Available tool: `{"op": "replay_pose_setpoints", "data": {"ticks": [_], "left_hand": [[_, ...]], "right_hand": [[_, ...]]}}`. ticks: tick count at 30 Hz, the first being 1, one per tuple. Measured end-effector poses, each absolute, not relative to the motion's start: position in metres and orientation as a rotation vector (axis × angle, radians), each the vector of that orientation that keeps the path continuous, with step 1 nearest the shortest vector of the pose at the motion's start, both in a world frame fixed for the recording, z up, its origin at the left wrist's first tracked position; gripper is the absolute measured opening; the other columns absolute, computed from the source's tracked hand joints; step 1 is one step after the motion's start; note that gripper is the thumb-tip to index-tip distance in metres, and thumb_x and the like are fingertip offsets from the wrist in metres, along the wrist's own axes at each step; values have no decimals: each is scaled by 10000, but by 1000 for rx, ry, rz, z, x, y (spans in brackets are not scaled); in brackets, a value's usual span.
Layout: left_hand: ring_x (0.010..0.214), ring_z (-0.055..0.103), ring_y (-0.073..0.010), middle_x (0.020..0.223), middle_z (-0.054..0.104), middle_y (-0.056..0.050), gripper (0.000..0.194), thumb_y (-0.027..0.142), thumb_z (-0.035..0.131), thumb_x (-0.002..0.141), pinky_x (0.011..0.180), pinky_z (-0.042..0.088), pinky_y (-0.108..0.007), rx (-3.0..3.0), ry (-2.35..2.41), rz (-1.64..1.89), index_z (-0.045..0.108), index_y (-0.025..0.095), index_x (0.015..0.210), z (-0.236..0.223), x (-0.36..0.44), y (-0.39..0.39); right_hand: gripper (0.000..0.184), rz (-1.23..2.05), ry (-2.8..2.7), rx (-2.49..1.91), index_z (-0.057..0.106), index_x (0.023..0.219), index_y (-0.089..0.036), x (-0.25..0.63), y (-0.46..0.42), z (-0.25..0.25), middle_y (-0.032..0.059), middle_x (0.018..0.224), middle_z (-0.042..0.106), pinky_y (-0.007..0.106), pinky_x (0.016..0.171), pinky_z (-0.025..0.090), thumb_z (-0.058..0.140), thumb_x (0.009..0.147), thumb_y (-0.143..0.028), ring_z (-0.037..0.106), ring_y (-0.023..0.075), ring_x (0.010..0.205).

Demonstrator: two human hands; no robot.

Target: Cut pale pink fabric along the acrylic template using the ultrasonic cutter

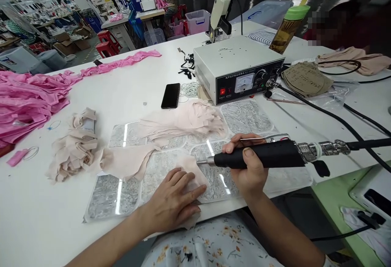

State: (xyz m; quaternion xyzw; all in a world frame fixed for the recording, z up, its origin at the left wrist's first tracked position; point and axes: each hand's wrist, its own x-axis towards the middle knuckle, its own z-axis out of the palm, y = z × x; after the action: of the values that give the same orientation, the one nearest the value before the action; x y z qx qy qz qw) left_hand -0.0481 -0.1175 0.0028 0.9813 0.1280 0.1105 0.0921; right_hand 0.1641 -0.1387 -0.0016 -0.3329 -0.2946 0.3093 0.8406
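Note:
My left hand (171, 200) lies flat, fingers spread, on a small pale-pink fabric piece (191, 165). My right hand (252, 173) is wrapped round a black ultrasonic welding handpiece (275, 155), held nearly level. Its metal tip points left and meets the right edge of that fabric piece, as far as I can see. Beneath the fabric is a clear-covered mat with grey patterned panels (114, 198). Behind my hands, a fanned stack of pale-pink fabric pieces (195, 118) rests on the mat. Another pale piece (125, 161) lies flat to the left.
A grey ultrasonic generator box (238, 63) stands behind, its black cable (324, 114) running right. Around it are a phone (170, 95), a green-capped bottle (288, 27) and brown fabric pieces (305, 79). Beige bundles (73, 149) and pink fabric (30, 100) lie left. A person sits farther back.

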Motion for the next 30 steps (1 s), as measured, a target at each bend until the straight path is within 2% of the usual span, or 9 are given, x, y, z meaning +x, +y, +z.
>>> {"op": "replay_pose_setpoints", "data": {"ticks": [8,14,21,26,30], "left_hand": [[1053,554,-251,1187,594,-139,345,310,484,996,1042,391,-518,2858,269,300,547,174,1307,4,-53,-113],[1103,552,-244,1177,620,-121,294,191,446,980,1061,396,-486,2771,139,281,566,158,1246,6,-56,-109],[1049,601,-221,1120,622,-148,256,179,461,1000,997,503,-422,2787,314,474,538,109,1234,0,-63,-112],[979,629,-219,1053,653,-137,195,84,427,991,823,575,-357,2799,383,645,562,103,1130,-10,-63,-114],[919,649,-197,1002,675,-117,180,90,423,994,774,576,-326,2693,464,743,573,127,1087,-12,-64,-111]], "right_hand": [[148,621,-603,-660,643,925,-252,158,-129,7,-24,794,607,313,681,517,621,796,-319,567,112,638],[147,653,-564,-665,656,910,-249,159,-129,11,-24,787,607,314,695,520,640,779,-314,574,111,646],[165,601,-446,-757,650,845,-233,177,-155,5,-21,773,613,299,571,493,624,707,-320,532,99,545],[176,633,-437,-787,631,845,-232,172,-158,0,-27,789,600,314,601,502,641,686,-305,540,100,567],[172,673,-462,-777,627,854,-229,165,-158,-1,-26,800,600,314,612,500,635,704,-311,541,97,572]]}}
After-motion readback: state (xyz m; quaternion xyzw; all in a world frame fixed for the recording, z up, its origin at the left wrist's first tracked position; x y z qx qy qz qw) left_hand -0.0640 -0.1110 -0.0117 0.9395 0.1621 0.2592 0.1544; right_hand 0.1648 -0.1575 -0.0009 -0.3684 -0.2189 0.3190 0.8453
